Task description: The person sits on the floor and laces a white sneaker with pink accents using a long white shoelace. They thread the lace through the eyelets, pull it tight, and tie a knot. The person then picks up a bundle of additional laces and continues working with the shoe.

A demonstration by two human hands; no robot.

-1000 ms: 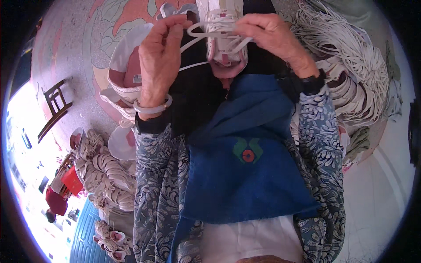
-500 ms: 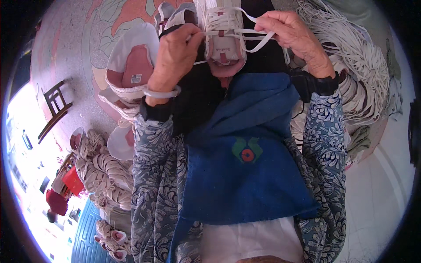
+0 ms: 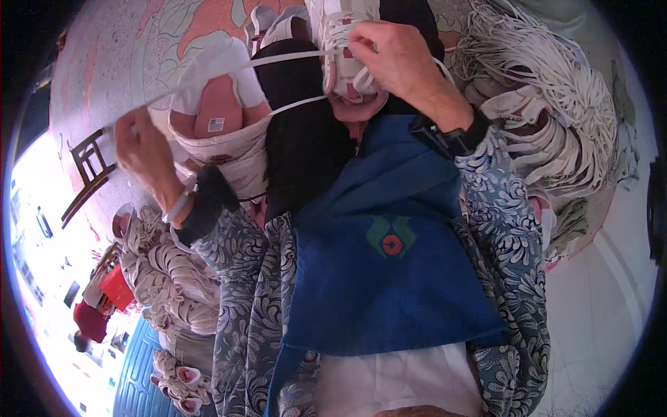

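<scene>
A white and pink sneaker [image 3: 349, 83] rests across my dark-trousered lap, its toe end partly covered by my right hand. My left hand [image 3: 144, 149] is closed on a white shoelace [image 3: 288, 58], drawn out taut to the left from the sneaker. Over the eyelets, my right hand [image 3: 396, 59] pinches the lace between thumb and fingers. A second stretch of lace loops lower, from the sneaker toward the left. Just right of my left hand stands a cream shoe upper with a pink insole [image 3: 219, 108].
Thick bundles of white laces [image 3: 549, 76] hang at the right beside stacked cream shoe pieces [image 3: 556, 149]. More shoes [image 3: 278, 24] stand at the far edge of my lap. Piled shoe uppers [image 3: 177, 271], a blue plastic surface [image 3: 135, 368] and a wooden chair [image 3: 87, 170] are at the left. A person in red [image 3: 90, 320] is farther off.
My left hand has swung out left and nearer me, pulling the lace long. My right hand has moved left from beside the sneaker onto its lacing.
</scene>
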